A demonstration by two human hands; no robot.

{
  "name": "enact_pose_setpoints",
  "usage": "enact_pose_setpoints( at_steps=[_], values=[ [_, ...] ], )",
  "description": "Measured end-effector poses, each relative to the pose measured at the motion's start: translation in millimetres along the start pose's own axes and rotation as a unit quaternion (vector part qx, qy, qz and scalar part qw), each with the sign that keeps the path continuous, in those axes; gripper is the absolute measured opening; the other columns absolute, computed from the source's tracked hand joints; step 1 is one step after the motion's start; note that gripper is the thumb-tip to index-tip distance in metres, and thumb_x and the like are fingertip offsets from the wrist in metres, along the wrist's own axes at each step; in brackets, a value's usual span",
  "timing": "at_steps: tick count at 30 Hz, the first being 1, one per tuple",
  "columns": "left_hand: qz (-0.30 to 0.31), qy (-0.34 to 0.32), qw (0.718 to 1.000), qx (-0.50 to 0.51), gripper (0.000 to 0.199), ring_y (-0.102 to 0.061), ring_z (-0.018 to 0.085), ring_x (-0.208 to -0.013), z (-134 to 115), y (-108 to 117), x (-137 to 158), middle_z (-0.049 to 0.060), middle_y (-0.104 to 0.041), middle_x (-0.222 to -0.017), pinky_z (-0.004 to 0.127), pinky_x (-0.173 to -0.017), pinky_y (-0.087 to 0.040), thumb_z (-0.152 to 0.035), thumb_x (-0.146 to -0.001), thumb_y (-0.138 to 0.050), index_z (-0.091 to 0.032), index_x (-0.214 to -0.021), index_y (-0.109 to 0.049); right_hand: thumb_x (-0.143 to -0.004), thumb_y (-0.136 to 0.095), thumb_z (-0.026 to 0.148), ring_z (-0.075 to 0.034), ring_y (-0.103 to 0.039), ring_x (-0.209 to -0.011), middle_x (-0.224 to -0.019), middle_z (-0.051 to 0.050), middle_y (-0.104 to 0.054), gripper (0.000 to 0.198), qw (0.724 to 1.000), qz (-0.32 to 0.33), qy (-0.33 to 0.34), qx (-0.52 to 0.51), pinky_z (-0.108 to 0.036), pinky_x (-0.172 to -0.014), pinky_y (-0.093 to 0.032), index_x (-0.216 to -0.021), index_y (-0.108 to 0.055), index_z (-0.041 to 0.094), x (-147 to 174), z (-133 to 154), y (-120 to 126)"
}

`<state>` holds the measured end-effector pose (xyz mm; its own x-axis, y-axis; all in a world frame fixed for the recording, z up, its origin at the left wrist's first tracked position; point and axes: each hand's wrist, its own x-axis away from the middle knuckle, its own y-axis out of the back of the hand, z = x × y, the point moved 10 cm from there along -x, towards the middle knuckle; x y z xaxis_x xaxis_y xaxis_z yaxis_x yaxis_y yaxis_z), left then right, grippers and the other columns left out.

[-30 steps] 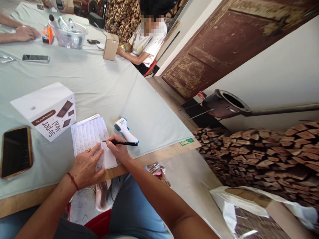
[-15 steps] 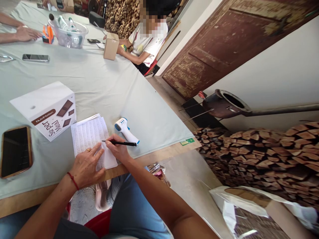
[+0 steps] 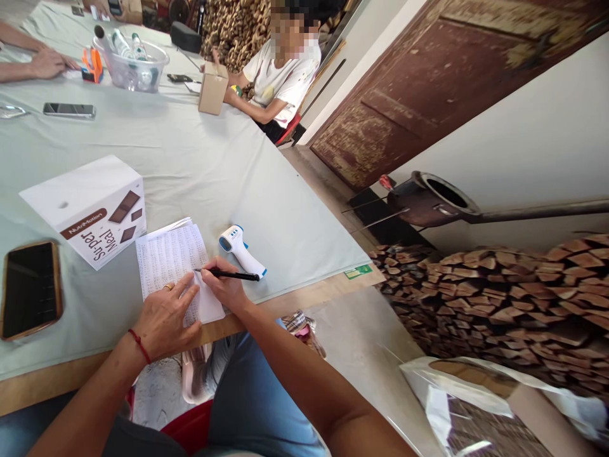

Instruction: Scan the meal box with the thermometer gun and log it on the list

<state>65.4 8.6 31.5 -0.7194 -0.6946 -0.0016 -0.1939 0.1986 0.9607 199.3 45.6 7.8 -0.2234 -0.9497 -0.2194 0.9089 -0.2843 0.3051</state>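
Note:
A sheaf of white paper (image 3: 169,257) covered in rows of small handwriting lies at the table's near edge. My left hand (image 3: 166,317) rests flat on its lower left part, fingers spread and hiding some of the lines. In my right hand (image 3: 223,289) is a black pen (image 3: 238,275), pinched near its tip, which meets the paper just right of my left fingertips. A white and blue infrared thermometer (image 3: 242,251) lies on the cloth beyond my right hand. To the left of the paper stands a white NutriMotion box (image 3: 90,203).
A dark phone (image 3: 31,289) lies at the left, another phone (image 3: 69,110) farther off. A clear basin (image 3: 136,66) holding bottles, an orange tape dispenser (image 3: 92,65) and a cardboard box (image 3: 213,89) stand at the back. Co-workers sit around the table; stacked firewood (image 3: 499,298) lines the right.
My hands, the pen and the paper stay almost still. Across the table, the co-worker's hand by the cardboard box has risen slightly, and the far-left co-worker's hands have shifted.

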Motion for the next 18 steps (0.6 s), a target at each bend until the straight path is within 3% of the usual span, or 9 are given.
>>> enact_pose_setpoints(
  at_steps=[18],
  values=[
    [0.004,-0.001,1.000,-0.004,0.056,-0.063,0.030,-0.114,-0.3,-0.4,0.4,0.011,-0.045,-0.154,0.043,-0.090,-0.056,-0.035,-0.082,-0.062,-0.020,-0.135,-0.053,-0.075,-0.056,0.032,-0.015,-0.048,-0.059,-0.061,0.003,-0.055,0.014,1.000,0.008,0.006,0.000,-0.031,-0.062,-0.044,-0.064,-0.053,0.024,0.3,1.0,-1.3]
  ],
)
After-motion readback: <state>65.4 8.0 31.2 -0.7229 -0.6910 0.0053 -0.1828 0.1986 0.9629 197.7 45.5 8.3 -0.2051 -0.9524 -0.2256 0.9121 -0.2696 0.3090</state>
